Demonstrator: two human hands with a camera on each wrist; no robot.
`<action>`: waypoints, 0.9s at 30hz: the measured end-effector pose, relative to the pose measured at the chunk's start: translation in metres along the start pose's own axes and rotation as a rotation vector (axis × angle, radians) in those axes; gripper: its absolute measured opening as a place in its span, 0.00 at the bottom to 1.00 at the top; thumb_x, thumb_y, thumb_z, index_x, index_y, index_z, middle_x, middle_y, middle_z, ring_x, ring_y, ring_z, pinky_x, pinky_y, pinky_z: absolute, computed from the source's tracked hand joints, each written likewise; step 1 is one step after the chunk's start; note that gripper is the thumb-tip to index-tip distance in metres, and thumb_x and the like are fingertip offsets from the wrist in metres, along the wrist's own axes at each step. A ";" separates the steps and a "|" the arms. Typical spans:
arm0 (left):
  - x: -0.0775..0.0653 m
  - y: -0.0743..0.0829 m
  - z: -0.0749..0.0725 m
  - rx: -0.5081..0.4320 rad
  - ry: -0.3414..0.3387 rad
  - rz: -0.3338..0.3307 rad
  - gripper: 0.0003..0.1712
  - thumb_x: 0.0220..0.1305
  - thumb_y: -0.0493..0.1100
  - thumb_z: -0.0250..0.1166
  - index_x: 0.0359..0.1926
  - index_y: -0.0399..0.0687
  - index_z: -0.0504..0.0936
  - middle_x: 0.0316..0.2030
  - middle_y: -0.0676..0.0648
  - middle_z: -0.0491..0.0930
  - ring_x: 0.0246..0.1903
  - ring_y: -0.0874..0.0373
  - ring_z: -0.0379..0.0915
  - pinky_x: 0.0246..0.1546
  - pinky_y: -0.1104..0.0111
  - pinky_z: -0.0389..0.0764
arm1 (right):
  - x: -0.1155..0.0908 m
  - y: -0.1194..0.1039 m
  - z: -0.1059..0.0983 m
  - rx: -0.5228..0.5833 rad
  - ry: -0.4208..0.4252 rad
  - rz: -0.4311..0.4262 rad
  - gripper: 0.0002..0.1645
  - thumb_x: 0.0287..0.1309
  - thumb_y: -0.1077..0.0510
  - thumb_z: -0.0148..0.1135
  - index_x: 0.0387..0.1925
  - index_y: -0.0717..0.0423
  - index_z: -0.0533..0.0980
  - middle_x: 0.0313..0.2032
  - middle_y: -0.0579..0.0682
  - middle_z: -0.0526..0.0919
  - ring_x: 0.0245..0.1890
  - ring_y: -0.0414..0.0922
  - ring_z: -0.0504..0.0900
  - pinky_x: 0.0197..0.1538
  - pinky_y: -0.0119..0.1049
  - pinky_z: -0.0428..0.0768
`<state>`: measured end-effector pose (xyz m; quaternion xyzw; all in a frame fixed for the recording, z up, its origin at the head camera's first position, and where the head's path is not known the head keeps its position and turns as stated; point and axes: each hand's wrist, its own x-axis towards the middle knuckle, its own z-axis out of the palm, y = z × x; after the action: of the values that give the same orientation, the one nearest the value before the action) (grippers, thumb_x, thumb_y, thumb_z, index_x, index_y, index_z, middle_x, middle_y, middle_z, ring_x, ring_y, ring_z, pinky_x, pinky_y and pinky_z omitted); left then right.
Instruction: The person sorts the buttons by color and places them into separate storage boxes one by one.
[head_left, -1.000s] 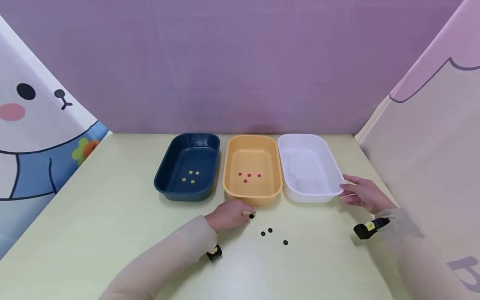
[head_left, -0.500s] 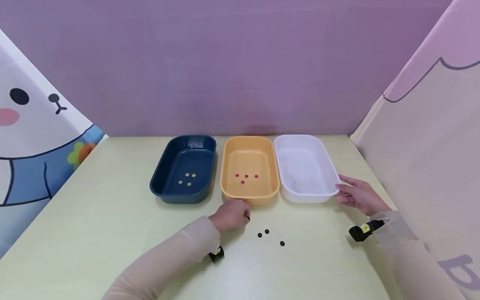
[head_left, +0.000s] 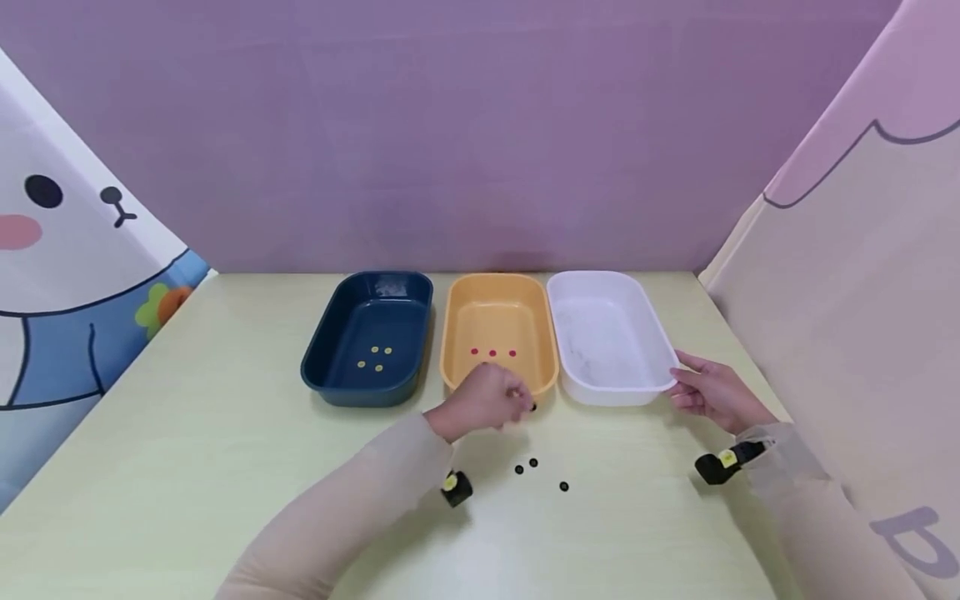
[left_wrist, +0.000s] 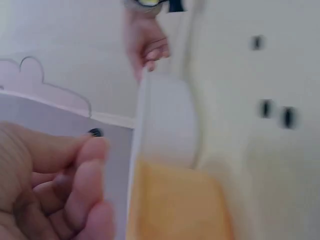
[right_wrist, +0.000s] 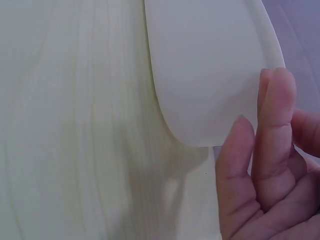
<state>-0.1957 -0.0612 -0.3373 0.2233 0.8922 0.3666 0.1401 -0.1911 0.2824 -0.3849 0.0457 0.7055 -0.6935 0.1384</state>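
Note:
In the head view my left hand is over the front rim of the orange tray, pinching a small black button between thumb and forefinger. The same button shows at the fingertips in the left wrist view. My right hand holds the white tray at its near right corner; the right wrist view shows the fingers against the tray's wall. Three black buttons lie on the table in front of the trays. Red buttons sit in the orange tray, partly hidden by my left hand.
Left of the orange tray stands a dark blue tray with several yellow buttons in it. All the trays stand in a row on the pale table. A purple cloth hangs behind, with printed cloth at both sides.
My left hand, low in front of the orange tray before, has risen and moved right with the black button, over that tray's front rim. My right hand stays at the white tray.

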 end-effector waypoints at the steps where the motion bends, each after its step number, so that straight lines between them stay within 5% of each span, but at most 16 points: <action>1: 0.007 0.006 -0.001 -0.015 0.031 0.001 0.06 0.61 0.32 0.63 0.30 0.42 0.86 0.18 0.52 0.78 0.17 0.60 0.73 0.20 0.74 0.73 | 0.000 0.000 -0.001 0.000 -0.004 -0.004 0.39 0.71 0.63 0.45 0.72 0.66 0.36 0.23 0.43 0.83 0.19 0.33 0.79 0.31 0.29 0.80; 4: 0.031 0.022 0.001 -0.088 0.116 -0.006 0.05 0.62 0.37 0.64 0.32 0.42 0.86 0.19 0.52 0.79 0.15 0.62 0.69 0.18 0.75 0.70 | -0.003 0.000 -0.007 -0.006 0.004 -0.020 0.39 0.71 0.63 0.44 0.71 0.67 0.36 0.23 0.43 0.83 0.19 0.33 0.79 0.31 0.28 0.79; 7: 0.052 0.032 0.006 -0.183 0.153 -0.082 0.07 0.63 0.41 0.65 0.34 0.42 0.86 0.19 0.52 0.80 0.14 0.61 0.67 0.16 0.75 0.66 | -0.005 0.000 -0.010 0.007 0.007 -0.030 0.39 0.71 0.64 0.44 0.71 0.67 0.35 0.22 0.43 0.83 0.19 0.33 0.79 0.30 0.27 0.79; 16: 0.086 0.026 0.017 -0.153 0.244 -0.182 0.08 0.65 0.45 0.63 0.37 0.47 0.87 0.16 0.52 0.79 0.27 0.61 0.72 0.24 0.74 0.65 | 0.002 0.007 0.002 -0.004 -0.004 -0.068 0.36 0.71 0.65 0.43 0.70 0.70 0.38 0.23 0.43 0.82 0.19 0.32 0.77 0.28 0.26 0.77; 20: 0.100 0.023 0.019 -0.083 0.221 -0.178 0.08 0.65 0.45 0.63 0.37 0.49 0.87 0.16 0.53 0.80 0.29 0.61 0.74 0.31 0.73 0.68 | 0.000 0.008 0.003 -0.011 0.020 -0.060 0.35 0.71 0.65 0.43 0.71 0.70 0.40 0.23 0.43 0.82 0.19 0.32 0.77 0.28 0.25 0.77; 27: 0.122 0.031 0.008 0.174 0.119 -0.113 0.09 0.65 0.47 0.63 0.39 0.53 0.87 0.19 0.55 0.81 0.31 0.62 0.75 0.33 0.70 0.71 | 0.000 0.005 0.003 -0.006 0.016 -0.078 0.35 0.71 0.64 0.44 0.71 0.70 0.41 0.23 0.43 0.82 0.20 0.32 0.76 0.29 0.25 0.76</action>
<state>-0.2887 0.0244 -0.3308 0.1620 0.9386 0.2917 0.0874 -0.1890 0.2800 -0.3900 0.0231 0.7099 -0.6959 0.1058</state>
